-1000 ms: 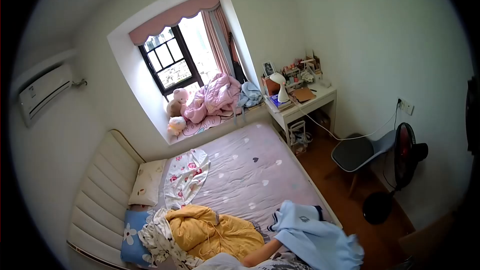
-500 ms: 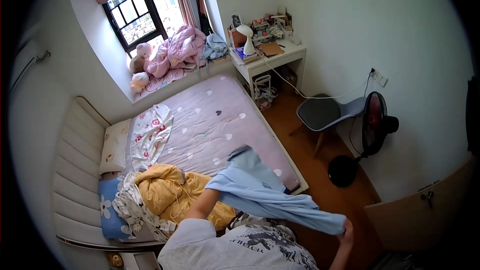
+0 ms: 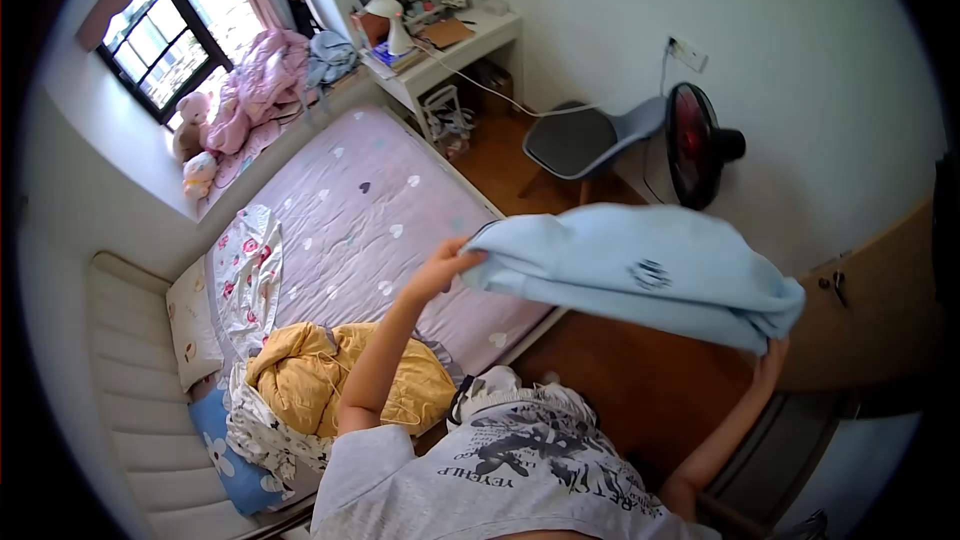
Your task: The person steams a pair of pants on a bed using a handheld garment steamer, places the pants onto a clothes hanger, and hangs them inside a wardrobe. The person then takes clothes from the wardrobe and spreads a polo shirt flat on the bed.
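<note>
A light blue sweatshirt (image 3: 640,260) with a small dark round print is stretched in the air in front of me, above the floor and the bed's edge. My left hand (image 3: 445,268) is closed on its left end, where a dark trim shows. At the lower right end, my right hand (image 3: 768,365) grips the cloth, with its fingers partly hidden behind the fabric. Between the hands the sweatshirt is folded lengthwise. Below my left arm, a yellow padded jacket (image 3: 300,370) lies in a heap on the bed.
The bed (image 3: 340,190) has a lilac heart-patterned sheet, pillows and a floral cloth (image 3: 250,265). A grey chair (image 3: 575,140) and a black fan (image 3: 695,145) stand beyond the sweatshirt. A white desk (image 3: 440,55) holds a lamp. At right is a wooden door panel (image 3: 860,310).
Both hands have risen, lifting the sweatshirt up and to the right, off the bed area. It is now spread wider, with its print facing me. My view has turned rightward.
</note>
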A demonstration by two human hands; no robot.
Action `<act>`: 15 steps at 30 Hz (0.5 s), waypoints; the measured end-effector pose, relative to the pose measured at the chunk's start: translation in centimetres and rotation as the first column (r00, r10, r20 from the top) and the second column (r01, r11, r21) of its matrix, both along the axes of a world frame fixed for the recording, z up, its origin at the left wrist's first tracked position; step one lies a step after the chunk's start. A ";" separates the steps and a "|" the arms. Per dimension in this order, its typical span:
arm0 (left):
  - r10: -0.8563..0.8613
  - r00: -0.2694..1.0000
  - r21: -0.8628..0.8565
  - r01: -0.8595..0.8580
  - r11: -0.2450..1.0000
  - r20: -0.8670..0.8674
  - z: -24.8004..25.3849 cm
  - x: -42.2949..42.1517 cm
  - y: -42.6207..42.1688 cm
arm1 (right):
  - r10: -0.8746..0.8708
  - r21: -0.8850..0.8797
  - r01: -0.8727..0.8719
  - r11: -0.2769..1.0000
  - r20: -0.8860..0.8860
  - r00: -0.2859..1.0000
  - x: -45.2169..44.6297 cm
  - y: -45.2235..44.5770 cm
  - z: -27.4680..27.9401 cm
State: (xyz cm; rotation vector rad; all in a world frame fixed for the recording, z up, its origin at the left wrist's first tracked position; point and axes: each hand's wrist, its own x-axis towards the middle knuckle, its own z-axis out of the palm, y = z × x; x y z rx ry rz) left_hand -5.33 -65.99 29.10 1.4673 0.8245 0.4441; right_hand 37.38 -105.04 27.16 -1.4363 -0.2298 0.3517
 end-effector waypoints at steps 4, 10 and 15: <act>0.181 0.943 -0.188 -0.131 0.973 0.280 4.2 -2.7 0.0 | -0.024 -0.215 0.049 0.975 0.119 0.993 -1.1 -1.3 3.8; 0.420 0.663 -0.524 -0.048 0.850 0.620 6.7 -5.6 -0.7 | 0.267 0.328 -0.319 0.889 0.195 0.944 -7.0 -1.1 11.4; 0.366 0.593 -0.594 0.247 0.765 0.718 -1.7 -4.0 -3.2 | 0.366 -0.538 0.265 0.800 0.788 0.495 -9.4 5.0 10.3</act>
